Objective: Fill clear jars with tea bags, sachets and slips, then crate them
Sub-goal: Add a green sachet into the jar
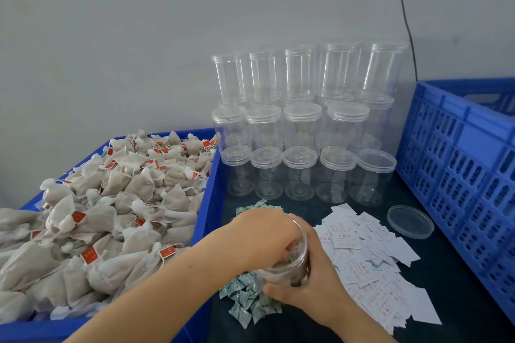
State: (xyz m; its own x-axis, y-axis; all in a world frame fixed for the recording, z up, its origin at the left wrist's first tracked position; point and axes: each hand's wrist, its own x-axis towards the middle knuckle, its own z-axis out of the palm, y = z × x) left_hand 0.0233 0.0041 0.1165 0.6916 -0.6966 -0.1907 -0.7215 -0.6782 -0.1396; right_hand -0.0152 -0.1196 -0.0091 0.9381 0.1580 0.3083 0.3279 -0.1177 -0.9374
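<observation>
An open clear jar (295, 267) stands tilted on the dark table, partly filled with tea bags. My right hand (312, 287) grips it from the right side and below. My left hand (264, 234) lies over the jar's mouth with its fingers curled down inside, on tea bags. The jar's loose clear lid (410, 221) lies flat to the right. Green-white sachets (250, 303) are heaped under and beside the jar. White slips with red print (370, 264) spread to the right. A blue bin (207, 220) at left holds a heap of tea bags (111, 203).
Lidded empty clear jars (303, 131) are stacked in three tiers against the grey wall. A blue slotted crate (457, 175) stands at the right, its inside mostly out of sight. A black cable (404, 14) runs down the wall.
</observation>
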